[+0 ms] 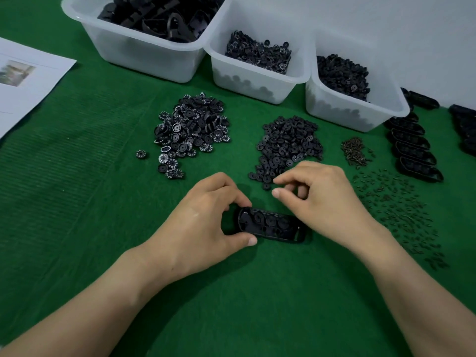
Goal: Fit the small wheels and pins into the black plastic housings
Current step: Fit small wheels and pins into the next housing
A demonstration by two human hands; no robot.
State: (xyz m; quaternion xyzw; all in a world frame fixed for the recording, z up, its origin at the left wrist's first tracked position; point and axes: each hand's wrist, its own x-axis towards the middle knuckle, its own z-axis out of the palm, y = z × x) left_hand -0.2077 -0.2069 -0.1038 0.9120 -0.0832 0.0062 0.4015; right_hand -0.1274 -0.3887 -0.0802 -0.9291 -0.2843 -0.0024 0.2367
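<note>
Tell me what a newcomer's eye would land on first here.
First, the two hands at the centre of the green cloth: the left hand pinches one end of a black housing while the right hand hovers over it, fingers curled. Behind them lie two dark piles, numbered wheels and plain wheels, with three white bins along the back.
</note>
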